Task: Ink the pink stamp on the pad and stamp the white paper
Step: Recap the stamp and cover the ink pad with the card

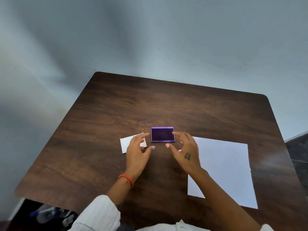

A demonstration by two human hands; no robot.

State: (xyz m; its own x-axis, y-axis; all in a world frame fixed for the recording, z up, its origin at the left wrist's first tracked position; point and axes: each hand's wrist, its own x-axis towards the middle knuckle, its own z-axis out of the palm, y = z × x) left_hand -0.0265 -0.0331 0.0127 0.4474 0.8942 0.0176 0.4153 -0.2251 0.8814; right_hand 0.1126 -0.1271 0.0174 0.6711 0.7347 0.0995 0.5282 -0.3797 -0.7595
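Observation:
A purple ink pad (162,134) lies uncovered in the middle of the brown table (116,105). The white paper (225,169) lies flat to its right. My left hand (137,152) hovers just left of the pad with fingers spread, over a small white box (125,144). My right hand (185,150) hovers at the pad's right front corner, fingers apart. A small patch of pink (179,150) shows beneath my right palm; most of that object is hidden, so I cannot tell whether it is the stamp.
The table's far edge meets a pale grey wall (150,39). An orange thread band circles my left wrist (126,179). Below the table's near-left corner lie crumpled clear plastic items (50,214) on the floor.

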